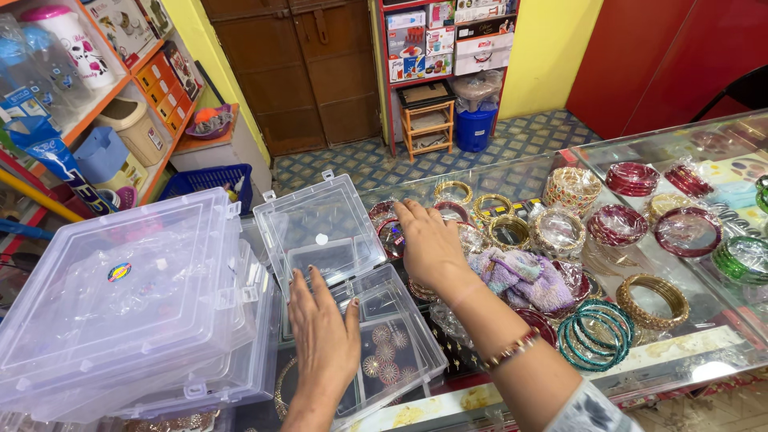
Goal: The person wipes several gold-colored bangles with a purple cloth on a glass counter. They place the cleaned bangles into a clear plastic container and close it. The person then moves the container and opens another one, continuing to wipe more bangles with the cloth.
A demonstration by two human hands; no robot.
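Starting at nine o'clock, a stack of clear lidded boxes (120, 304) fills the left of the desk (688, 352), well clear of both hands. Just to its right stands the open box (352, 304), its lid (320, 228) tipped up toward twelve o'clock and its tray running toward five o'clock, so the long axis goes from eleven to five. The left hand (324, 340) lies flat on the near rim of that tray, fingers spread and pointing to twelve o'clock, its grip loose and pinching nothing. Gold discs (384, 356) show under the tray at four o'clock from this hand.

The right hand (428, 244) is the one nearer the bangles: it reaches to eleven o'clock across the glass, fingers curled down onto a wrapped dark-red bangle set (390, 232) that lies just beside the box's right edge. Whether that grip has closed on the set I cannot tell, since the fingertips hide the contact. The set sits at three o'clock from the lid, touching or nearly so.

Further right come a lilac cloth (520, 276), gold bangles (508, 232), teal bangles (596, 332), red sets (632, 180) and green ones (740, 260). Only the upright lid stands between set and tray.
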